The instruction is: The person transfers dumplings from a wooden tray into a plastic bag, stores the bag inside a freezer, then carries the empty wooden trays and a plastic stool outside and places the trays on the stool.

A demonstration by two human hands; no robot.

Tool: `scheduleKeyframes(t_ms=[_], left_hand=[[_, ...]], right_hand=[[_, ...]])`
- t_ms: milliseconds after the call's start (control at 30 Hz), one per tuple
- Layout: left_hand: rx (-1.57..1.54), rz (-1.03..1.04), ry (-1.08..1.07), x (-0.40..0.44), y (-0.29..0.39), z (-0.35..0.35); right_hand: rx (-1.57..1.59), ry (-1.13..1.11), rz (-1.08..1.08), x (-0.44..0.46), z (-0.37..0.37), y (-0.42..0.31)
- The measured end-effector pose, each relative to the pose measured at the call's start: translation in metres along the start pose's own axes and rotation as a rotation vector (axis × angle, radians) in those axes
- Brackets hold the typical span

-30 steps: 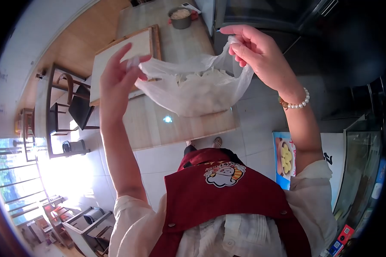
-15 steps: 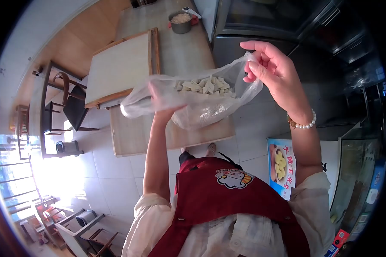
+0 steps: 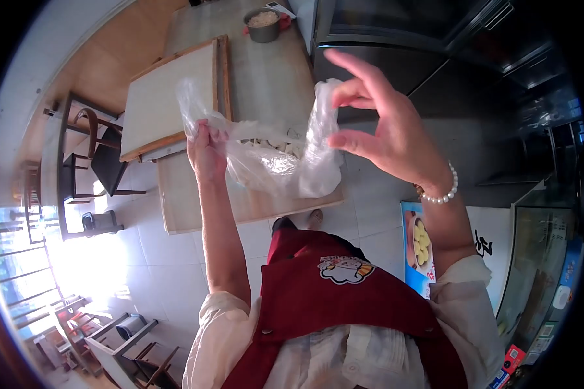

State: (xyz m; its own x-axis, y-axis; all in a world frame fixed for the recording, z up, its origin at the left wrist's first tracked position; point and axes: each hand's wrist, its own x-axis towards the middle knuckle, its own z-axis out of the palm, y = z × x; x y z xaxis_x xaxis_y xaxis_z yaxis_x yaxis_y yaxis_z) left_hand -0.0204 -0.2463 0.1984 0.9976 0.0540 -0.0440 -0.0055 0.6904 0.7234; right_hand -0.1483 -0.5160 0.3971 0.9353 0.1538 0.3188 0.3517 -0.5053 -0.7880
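A clear plastic bag (image 3: 259,170) hangs in front of me over the near end of the table. Inside it are several pale, floured dough pieces (image 3: 276,145), partly hidden by the film. My left hand (image 3: 207,146) is closed on the bag's left edge, its fingers pinching the gathered plastic. To the right of the bag's other side, my right hand (image 3: 386,126) has its thumb and fingers spread apart. Those fingertips are beside the plastic; whether they touch it I cannot make out. A pearl bracelet circles the right wrist.
A wood-framed white board (image 3: 169,97) lies on the long table (image 3: 266,78). Farther back stands a metal pot (image 3: 264,32) with pale food. Dark refrigerators (image 3: 396,71) line the right, with a glass case (image 3: 532,259) nearer. Chairs (image 3: 113,159) stand at left.
My right hand has moved left and opened from its grip on the bag's right edge. The left hand has shifted left and up, now pinching the plastic. The bag's right side has come inward.
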Motion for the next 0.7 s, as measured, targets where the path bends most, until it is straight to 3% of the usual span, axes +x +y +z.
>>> scheduleKeyframes(t_ms=[67,200,300,400,500,600,700], left_hand=[[-0.024,-0.003,0.033,-0.003,-0.001,-0.003],[-0.043,-0.054,-0.042,-0.006,0.000,-0.009],[-0.032,-0.093,-0.084,-0.002,-0.002,-0.007],[-0.007,-0.133,-0.100,0.008,-0.003,-0.009],[-0.049,-0.198,-0.098,0.012,-0.004,-0.016],[0.046,-0.277,-0.226,0.009,-0.009,-0.031],[0.487,-0.424,-0.405,0.010,-0.022,-0.033]], right_hand=[[-0.170,0.084,0.027,-0.021,-0.001,0.033],[-0.185,-0.125,0.364,-0.097,0.086,0.123],[-0.362,0.063,0.371,-0.061,0.133,0.120],[-0.219,0.085,0.304,-0.043,0.165,0.165],[0.803,0.116,0.728,-0.069,0.176,0.205],[1.402,0.473,0.718,-0.096,0.175,0.219],[1.507,0.602,0.650,-0.089,0.170,0.203]])
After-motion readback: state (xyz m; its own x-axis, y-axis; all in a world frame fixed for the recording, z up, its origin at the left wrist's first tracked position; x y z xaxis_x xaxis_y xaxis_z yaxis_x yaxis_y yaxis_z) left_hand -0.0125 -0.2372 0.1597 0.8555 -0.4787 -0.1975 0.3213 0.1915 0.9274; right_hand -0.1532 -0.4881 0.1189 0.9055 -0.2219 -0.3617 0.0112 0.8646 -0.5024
